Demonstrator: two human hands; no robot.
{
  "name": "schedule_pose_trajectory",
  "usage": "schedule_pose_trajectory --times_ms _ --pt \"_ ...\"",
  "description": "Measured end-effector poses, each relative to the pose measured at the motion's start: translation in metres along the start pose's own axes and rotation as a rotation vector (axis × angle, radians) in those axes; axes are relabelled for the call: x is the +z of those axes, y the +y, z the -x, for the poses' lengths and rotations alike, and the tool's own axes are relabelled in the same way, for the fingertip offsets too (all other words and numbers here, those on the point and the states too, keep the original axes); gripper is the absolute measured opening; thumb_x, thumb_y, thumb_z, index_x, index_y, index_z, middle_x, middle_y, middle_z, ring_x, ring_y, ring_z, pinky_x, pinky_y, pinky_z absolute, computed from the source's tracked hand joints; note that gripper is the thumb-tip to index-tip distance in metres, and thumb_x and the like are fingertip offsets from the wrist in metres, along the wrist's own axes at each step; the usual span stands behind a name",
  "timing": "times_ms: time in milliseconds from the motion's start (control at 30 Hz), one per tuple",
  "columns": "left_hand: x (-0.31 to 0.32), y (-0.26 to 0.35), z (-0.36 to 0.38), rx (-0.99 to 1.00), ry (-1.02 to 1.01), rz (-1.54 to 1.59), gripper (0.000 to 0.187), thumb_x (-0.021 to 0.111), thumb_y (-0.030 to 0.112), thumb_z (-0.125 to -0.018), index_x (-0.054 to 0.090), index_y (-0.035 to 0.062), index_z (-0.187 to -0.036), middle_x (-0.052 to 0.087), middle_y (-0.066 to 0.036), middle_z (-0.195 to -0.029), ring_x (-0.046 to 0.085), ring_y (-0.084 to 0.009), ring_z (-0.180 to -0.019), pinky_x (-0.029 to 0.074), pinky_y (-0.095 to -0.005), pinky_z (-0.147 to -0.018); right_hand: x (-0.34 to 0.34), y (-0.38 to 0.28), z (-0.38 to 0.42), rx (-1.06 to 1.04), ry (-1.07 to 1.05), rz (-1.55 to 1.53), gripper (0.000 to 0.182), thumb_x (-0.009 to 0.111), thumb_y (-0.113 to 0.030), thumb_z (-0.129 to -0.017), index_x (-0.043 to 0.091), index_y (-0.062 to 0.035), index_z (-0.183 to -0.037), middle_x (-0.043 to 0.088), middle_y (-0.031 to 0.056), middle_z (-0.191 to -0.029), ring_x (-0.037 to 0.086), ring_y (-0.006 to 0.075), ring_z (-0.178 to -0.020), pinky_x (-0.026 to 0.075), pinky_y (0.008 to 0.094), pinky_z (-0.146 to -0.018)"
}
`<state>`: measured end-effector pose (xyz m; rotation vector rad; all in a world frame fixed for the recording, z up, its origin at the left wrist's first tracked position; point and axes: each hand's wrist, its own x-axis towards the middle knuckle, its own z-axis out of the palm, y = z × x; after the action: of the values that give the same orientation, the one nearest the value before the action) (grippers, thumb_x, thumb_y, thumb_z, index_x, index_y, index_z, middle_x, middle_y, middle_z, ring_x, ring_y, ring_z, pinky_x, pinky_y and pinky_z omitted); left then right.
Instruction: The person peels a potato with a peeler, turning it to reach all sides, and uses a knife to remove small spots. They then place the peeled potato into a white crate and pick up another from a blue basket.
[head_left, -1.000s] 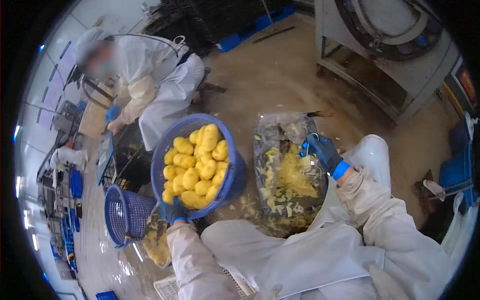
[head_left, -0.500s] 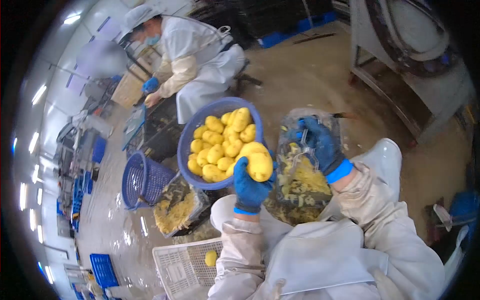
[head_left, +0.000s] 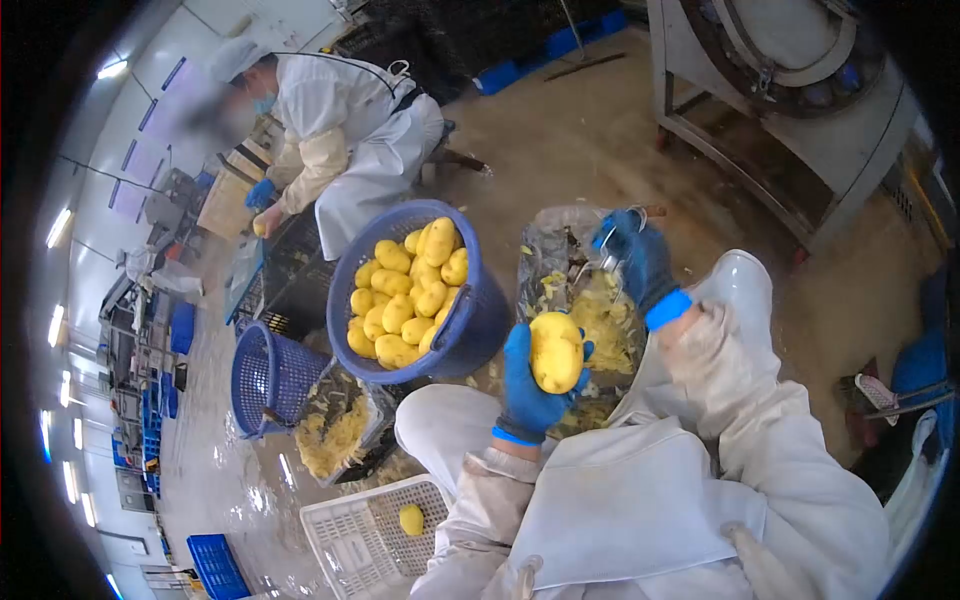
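A peeled yellow potato (head_left: 557,352) lies in my blue-gloved left hand (head_left: 530,392), fingers wrapped around its sides and underside. My blue-gloved right hand (head_left: 642,262) is closed on a peeler (head_left: 603,262); its metal frame points down and left, and most of its handle is hidden. The two hands are apart, the right one farther out, over a lined crate (head_left: 538,240) of yellowish peelings (head_left: 605,320). To the left of the potato, a blue-purple basket (head_left: 480,320) is heaped with peeled potatoes (head_left: 405,295).
Left stand an empty-looking blue basket (head_left: 255,375) and another crate of peelings (head_left: 335,435). A white crate (head_left: 345,530) holds one potato (head_left: 411,519). Across from me a seated co-worker (head_left: 345,120) handles a potato. A metal machine (head_left: 780,110) stands at the right on wet floor.
My left hand and potato have moved away from the basket, to the right and nearer my body. My right hand stays over the crate with the peeler. The view has shifted slightly.
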<state>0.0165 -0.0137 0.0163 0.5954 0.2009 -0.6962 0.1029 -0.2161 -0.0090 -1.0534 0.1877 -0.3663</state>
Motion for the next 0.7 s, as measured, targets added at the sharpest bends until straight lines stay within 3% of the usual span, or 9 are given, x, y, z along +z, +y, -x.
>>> schedule_pose_trajectory --times_ms 133,267,300,367,433,500,567,633,700 --pt "-0.010 -0.008 -0.009 -0.019 0.013 0.029 0.051 0.047 0.053 -0.087 0.053 0.0107 -0.116 0.061 -0.010 -0.102 0.062 -0.0250 -0.086 0.053 -0.0346 -0.059 0.032 0.020 0.062 0.123 -0.279 0.115 0.023 0.050 -0.025 -0.091 0.059 -0.0041 -0.085 0.061 0.0045 -0.084 0.058 0.0169 -0.071 0.047 0.0307 -0.071" --pt "-0.012 -0.005 0.005 -0.052 -0.022 -0.025 0.049 0.047 0.050 -0.088 0.053 0.0112 -0.116 0.062 -0.009 -0.100 0.062 -0.0228 -0.084 0.053 -0.0342 -0.060 -0.025 0.033 -0.011 -0.257 0.033 0.810 0.029 0.046 -0.028 -0.091 0.061 -0.0045 -0.083 0.060 0.0021 -0.075 0.055 0.0155 -0.071 0.045 0.0326 -0.071" --pt "-0.008 -0.001 0.005 0.001 0.034 -0.080 0.049 0.046 0.050 -0.088 0.052 0.0111 -0.117 0.062 -0.009 -0.100 0.062 -0.0225 -0.084 0.053 -0.0336 -0.060 -0.013 0.024 -0.006 -0.266 0.030 0.805 0.029 0.046 -0.028 -0.091 0.061 -0.0045 -0.083 0.060 0.0021 -0.075 0.055 0.0155 -0.071 0.045 0.0326 -0.071" --pt "-0.015 -0.004 0.000 0.001 0.051 -0.044 0.050 0.047 0.050 -0.088 0.050 0.0112 -0.120 0.061 -0.009 -0.101 0.061 -0.0226 -0.087 0.053 -0.0328 -0.063 0.009 0.019 0.030 0.099 -0.066 0.061 0.023 0.049 -0.022 -0.092 0.059 -0.0025 -0.087 0.061 0.0035 -0.080 0.058 0.0161 -0.075 0.046 0.0301 -0.072" --pt "-0.017 -0.008 -0.009 -0.006 0.096 -0.019 0.051 0.045 0.051 -0.088 0.050 0.0126 -0.121 0.060 -0.008 -0.102 0.060 -0.0223 -0.092 0.053 -0.0329 -0.067 0.029 0.032 0.060 0.239 -0.203 0.041 0.023 0.048 -0.022 -0.093 0.058 -0.0022 -0.085 0.060 0.0058 -0.080 0.057 0.0143 -0.074 0.046 0.0287 -0.073" --pt "-0.027 -0.021 0.004 0.404 -0.232 -0.434 0.047 0.052 0.041 -0.088 0.046 0.0106 -0.124 0.057 -0.010 -0.108 0.059 -0.0229 -0.097 0.054 -0.0349 -0.071 0.002 0.060 0.029 0.017 -0.251 0.189 0.022 0.049 -0.022 -0.093 0.058 -0.0030 -0.086 0.061 0.0064 -0.081 0.057 0.0141 -0.075 0.046 0.0286 -0.072" --pt "-0.061 -0.027 -0.004 0.576 -0.079 -0.886 0.059 0.067 0.020 -0.080 0.037 0.0075 -0.129 0.052 -0.014 -0.115 0.057 -0.0247 -0.099 0.053 -0.0371 -0.075 -0.036 0.073 -0.002 0.010 -0.182 -0.028 0.021 0.049 -0.021 -0.092 0.059 -0.0034 -0.086 0.061 0.0063 -0.080 0.057 0.0146 -0.074 0.046 0.0287 -0.072" --pt "-0.061 -0.018 -0.012 0.228 0.032 -0.357 0.080 0.074 0.002 -0.069 0.027 0.0038 -0.134 0.048 -0.017 -0.119 0.055 -0.0270 -0.102 0.050 -0.0382 -0.082 -0.030 0.070 -0.002 -0.007 -0.112 -0.235 0.020 0.050 -0.020 -0.092 0.059 -0.0039 -0.086 0.061 0.0062 -0.079 0.057 0.0151 -0.073 0.046 0.0289 -0.071" --pt "-0.045 -0.017 -0.008 0.627 -0.129 -1.053 0.085 0.075 0.002 -0.067 0.024 0.0006 -0.135 0.047 -0.018 -0.120 0.055 -0.0281 -0.103 0.047 -0.0379 -0.086 0.018 0.048 0.044 0.107 -0.139 0.218 0.025 0.049 -0.025 -0.092 0.061 -0.0048 -0.084 0.061 0.0048 -0.076 0.056 0.0141 -0.070 0.045 0.0290 -0.068"
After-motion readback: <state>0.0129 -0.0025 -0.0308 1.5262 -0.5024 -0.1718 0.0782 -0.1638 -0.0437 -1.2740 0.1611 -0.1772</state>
